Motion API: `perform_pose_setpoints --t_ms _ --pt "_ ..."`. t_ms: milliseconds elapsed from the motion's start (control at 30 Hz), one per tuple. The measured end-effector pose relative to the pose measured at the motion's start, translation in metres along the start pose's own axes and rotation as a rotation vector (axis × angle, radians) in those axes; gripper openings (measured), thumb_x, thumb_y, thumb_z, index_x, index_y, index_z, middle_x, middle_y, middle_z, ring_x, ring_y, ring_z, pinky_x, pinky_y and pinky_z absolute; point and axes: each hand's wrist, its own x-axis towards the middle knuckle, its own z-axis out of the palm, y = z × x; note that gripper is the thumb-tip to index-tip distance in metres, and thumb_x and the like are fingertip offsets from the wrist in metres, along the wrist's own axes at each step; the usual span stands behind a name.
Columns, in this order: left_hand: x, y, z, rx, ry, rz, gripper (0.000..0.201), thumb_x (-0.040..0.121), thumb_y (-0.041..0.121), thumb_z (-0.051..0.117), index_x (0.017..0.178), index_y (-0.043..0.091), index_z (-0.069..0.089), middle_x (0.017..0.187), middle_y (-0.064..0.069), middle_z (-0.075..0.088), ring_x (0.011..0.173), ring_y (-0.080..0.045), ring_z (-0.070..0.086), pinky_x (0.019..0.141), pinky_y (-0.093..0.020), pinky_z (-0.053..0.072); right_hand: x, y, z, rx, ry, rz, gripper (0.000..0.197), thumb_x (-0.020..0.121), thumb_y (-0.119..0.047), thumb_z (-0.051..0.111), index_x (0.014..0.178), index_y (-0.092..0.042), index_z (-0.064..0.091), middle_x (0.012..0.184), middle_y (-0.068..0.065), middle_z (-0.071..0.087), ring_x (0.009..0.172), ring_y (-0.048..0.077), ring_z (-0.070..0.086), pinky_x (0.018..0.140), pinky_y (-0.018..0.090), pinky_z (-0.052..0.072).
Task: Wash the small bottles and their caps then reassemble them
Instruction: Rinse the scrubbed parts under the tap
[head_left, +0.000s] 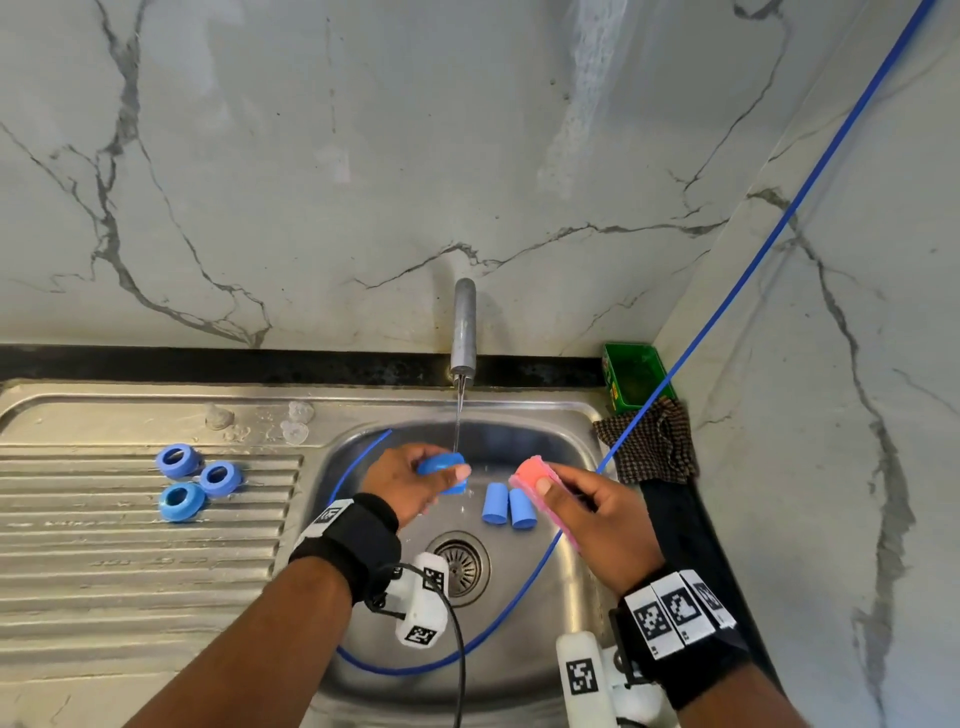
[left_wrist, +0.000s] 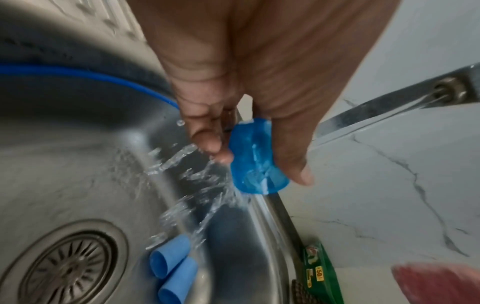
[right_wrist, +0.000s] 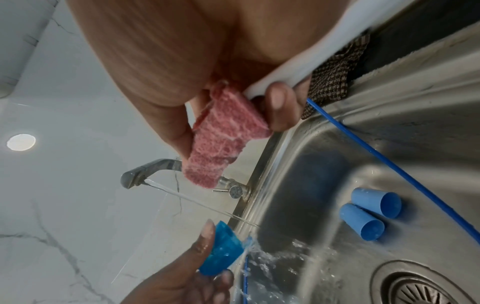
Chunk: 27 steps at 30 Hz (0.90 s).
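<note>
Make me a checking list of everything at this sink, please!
Surface: steel sink, wet; ribbed drainboard on its left.
Job's things: three blue rings on drainboard; two blue cups lying in basin; third cup under running tap.
Clutter: green box, checked cloth.
Hands: left hand holds the third cup; right hand holds a pink scrub pad.
Cables: blue cable loops through basin.
Surroundings: marble walls.
</note>
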Motion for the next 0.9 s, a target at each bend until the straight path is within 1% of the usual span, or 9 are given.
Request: perform_pose_setpoints --t_ms 67,167,267,333,400,467,600,767,900 --pt "-0.006 -0.004 -0.007 0.093 0.107 0.111 0.041 0.081 0.038 0.081 0.116 0.023 0.066 0.107 0.004 0.068 0.096 -0.013 0.065 0.088 -0.024 0.052 -0.001 -0.004 0.002 -0.009 -0.016 -0.008 0.013 0.093 -0.033 0.068 0.101 -0.042 0.073 0.097 -0.021 0.076 0.096 -0.005 0.068 0.084 0.009 0.05" --pt "-0.02 -0.007 -0.02 0.13 0.225 0.16 0.051 0.077 0.028 0.087 0.119 0.022 0.058 0.104 0.011 0.06 0.095 -0.005 0.061 0.079 -0.012 0.044 -0.002 -0.011 0.009 -0.013 -0.035 -0.045 0.014 0.093 -0.031 0.068 0.097 -0.044 0.073 0.092 -0.024 0.075 0.09 -0.007 0.067 0.076 0.006 0.047" --pt "-0.033 -0.024 -0.032 0.452 0.126 0.028 0.043 0.075 0.032 0.088 0.109 0.019 0.066 0.102 0.003 0.064 0.097 -0.016 0.063 0.076 -0.014 0.037 0.001 -0.011 0.024 -0.003 -0.075 -0.028 0.016 0.092 -0.036 0.07 0.105 -0.032 0.078 0.099 -0.013 0.077 0.097 0.0 0.069 0.088 0.02 0.055" --pt "-0.041 -0.034 -0.04 0.484 0.145 0.025 0.038 0.078 0.037 0.084 0.108 0.019 0.068 0.104 0.001 0.067 0.095 -0.015 0.061 0.077 -0.015 0.036 0.003 -0.009 0.037 -0.036 -0.104 -0.023 0.019 0.091 -0.035 0.071 0.108 -0.03 0.078 0.1 -0.014 0.077 0.098 0.002 0.07 0.09 0.027 0.056" --pt "-0.047 -0.037 -0.048 0.438 0.186 0.056 0.037 0.082 0.042 0.08 0.109 0.02 0.07 0.105 0.0 0.069 0.093 -0.014 0.06 0.078 -0.017 0.039 0.004 -0.008 0.049 -0.034 -0.119 -0.019 0.013 0.089 -0.036 0.072 0.102 -0.036 0.077 0.096 -0.017 0.077 0.093 0.0 0.07 0.083 0.024 0.054" --pt "-0.054 -0.034 -0.056 0.453 0.203 0.05 0.04 0.08 0.047 0.08 0.111 0.023 0.069 0.105 0.0 0.069 0.097 -0.018 0.062 0.082 -0.022 0.043 0.004 -0.008 0.059 -0.04 -0.162 -0.022 0.009 0.088 -0.04 0.071 0.096 -0.042 0.076 0.095 -0.02 0.076 0.094 0.0 0.07 0.084 0.024 0.053" --pt "-0.051 -0.039 -0.097 0.426 0.33 0.029 0.053 0.072 0.034 0.089 0.117 0.02 0.063 0.106 0.001 0.063 0.097 -0.019 0.06 0.085 -0.025 0.044 0.01 -0.001 0.083 -0.053 -0.241 -0.006 0.017 0.091 -0.034 0.071 0.105 -0.029 0.079 0.099 -0.018 0.076 0.1 0.0 0.07 0.095 0.026 0.053" --pt "-0.026 -0.038 -0.177 0.524 0.536 0.019 0.044 0.074 0.017 0.087 0.114 0.014 0.069 0.112 -0.009 0.064 0.098 -0.024 0.063 0.084 -0.024 0.043 0.02 0.004 0.107 -0.02 -0.298 0.032 0.02 0.089 -0.03 0.074 0.108 -0.023 0.079 0.101 -0.015 0.077 0.099 -0.002 0.069 0.09 0.013 0.05" --pt "0.007 -0.044 -0.251 0.653 0.702 -0.086 0.043 0.076 0.018 0.083 0.117 0.014 0.07 0.116 -0.019 0.064 0.104 -0.038 0.062 0.092 -0.038 0.047 0.038 0.017 0.118 -0.056 -0.316 0.046 0.023 0.088 -0.041 0.074 0.107 -0.03 0.078 0.102 -0.021 0.075 0.101 -0.002 0.069 0.099 0.03 0.052"
